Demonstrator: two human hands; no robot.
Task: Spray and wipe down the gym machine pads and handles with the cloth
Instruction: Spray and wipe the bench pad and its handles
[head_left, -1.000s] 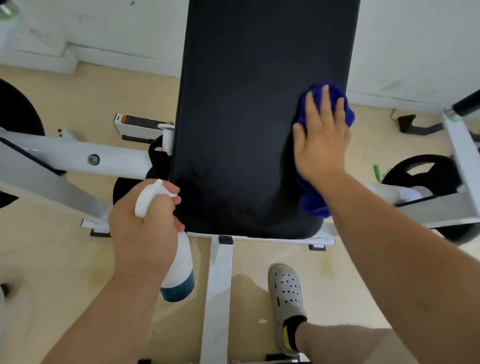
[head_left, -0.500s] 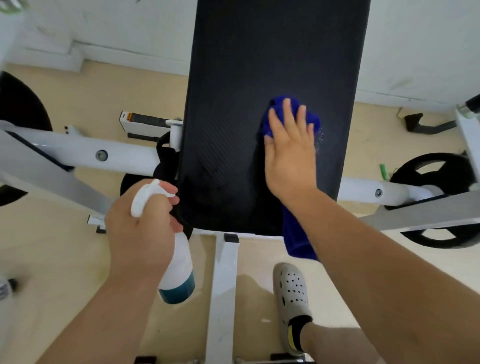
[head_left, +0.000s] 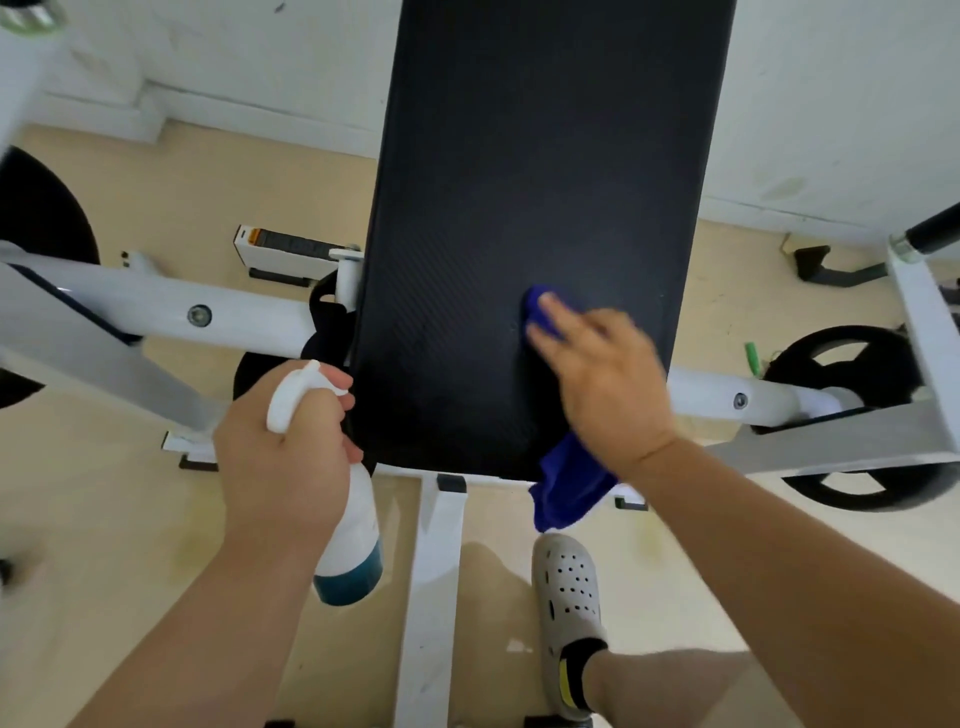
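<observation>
A long black bench pad (head_left: 524, 182) runs up the middle of the view on a white frame. My right hand (head_left: 602, 379) presses a blue cloth (head_left: 569, 483) flat against the pad's lower right part; one end of the cloth hangs off the pad's near edge, another peeks out past my fingertips. The hand is motion-blurred. My left hand (head_left: 283, 447) grips a white spray bottle (head_left: 353, 540) with a teal base, held just left of the pad's near corner, nozzle up.
White frame arms (head_left: 156, 312) stretch left and right of the pad. Black weight plates (head_left: 857, 415) sit at the right and at the far left. A black handle (head_left: 935, 231) sticks in at the right edge. My foot in a grey clog (head_left: 569, 597) stands beside the white centre leg (head_left: 431, 597).
My right hand has swept the cloth from the pad's right edge leftward and down towards the near end. The left hand and bottle have barely moved.
</observation>
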